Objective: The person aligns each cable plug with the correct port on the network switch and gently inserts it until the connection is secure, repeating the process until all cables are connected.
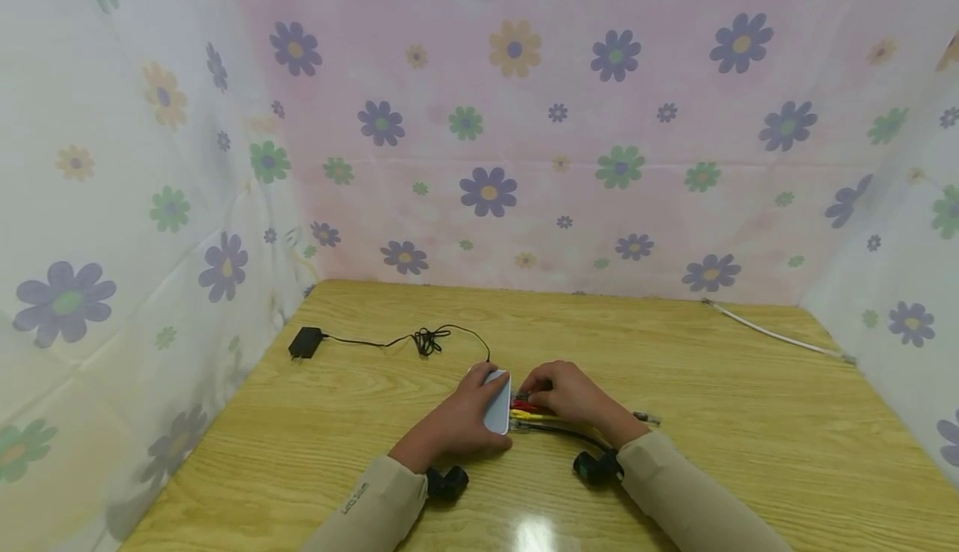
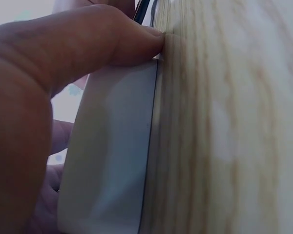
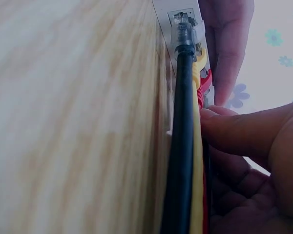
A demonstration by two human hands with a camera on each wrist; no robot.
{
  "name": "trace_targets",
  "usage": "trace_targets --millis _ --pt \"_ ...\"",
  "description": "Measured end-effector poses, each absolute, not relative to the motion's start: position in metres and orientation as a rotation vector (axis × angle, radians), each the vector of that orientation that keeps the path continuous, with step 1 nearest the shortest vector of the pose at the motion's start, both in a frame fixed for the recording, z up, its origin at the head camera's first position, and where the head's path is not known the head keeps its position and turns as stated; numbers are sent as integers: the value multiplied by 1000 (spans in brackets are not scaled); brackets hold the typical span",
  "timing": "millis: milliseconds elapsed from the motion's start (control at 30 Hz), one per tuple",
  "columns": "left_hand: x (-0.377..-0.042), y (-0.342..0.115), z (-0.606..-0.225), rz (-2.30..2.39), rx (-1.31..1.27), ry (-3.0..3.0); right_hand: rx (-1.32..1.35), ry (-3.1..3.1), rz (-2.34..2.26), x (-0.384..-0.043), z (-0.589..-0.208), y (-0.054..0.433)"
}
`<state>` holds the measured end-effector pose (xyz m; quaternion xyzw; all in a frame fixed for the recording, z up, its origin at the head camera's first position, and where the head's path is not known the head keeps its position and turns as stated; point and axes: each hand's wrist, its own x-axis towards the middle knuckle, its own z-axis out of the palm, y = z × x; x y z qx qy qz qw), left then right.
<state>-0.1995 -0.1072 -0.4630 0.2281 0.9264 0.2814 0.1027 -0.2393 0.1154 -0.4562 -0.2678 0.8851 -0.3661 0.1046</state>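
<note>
My left hand (image 1: 468,415) grips a small white network switch (image 1: 498,410) flat on the table, thumb at the near edge, fingers over the far end. In the left wrist view, the thumb presses a corner of the white casing (image 2: 112,141). A black network cable (image 3: 181,136), a yellow cable (image 3: 198,161) and a red cable (image 3: 205,84) run side by side into ports on its right side. My right hand (image 1: 569,394) pinches a cable plug close by the port beyond the red one, where a dark cable runs; the fingertips partly hide this plug.
A black power adapter (image 1: 305,342) lies at the left, its thin bundled cord (image 1: 427,340) leading to the switch's back. At the back right lies a white cable (image 1: 779,335). A loose plug end (image 1: 648,418) sits beyond the right wrist. Flowered curtains (image 1: 487,136) enclose the table.
</note>
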Motion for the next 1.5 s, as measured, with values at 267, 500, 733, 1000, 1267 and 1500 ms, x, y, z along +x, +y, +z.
trace_targets --millis 267,500,733,1000,1267,1500 --pt "-200 -108 -465 830 686 2731 -811 2623 -1043 -239 -457 118" --pt "-200 -109 -464 830 679 2720 -821 2592 -1044 -240 -455 121" --pt "-200 -108 -462 830 685 2719 -818 2569 -1057 -241 -451 131" --pt "-200 -108 -464 852 679 2707 -814 2669 -945 -248 -446 152" --pt "-199 -109 -464 883 688 2699 -809 2789 -866 -259 -441 179" --pt "-200 -108 -465 869 722 2722 -759 2856 -840 -271 -434 208"
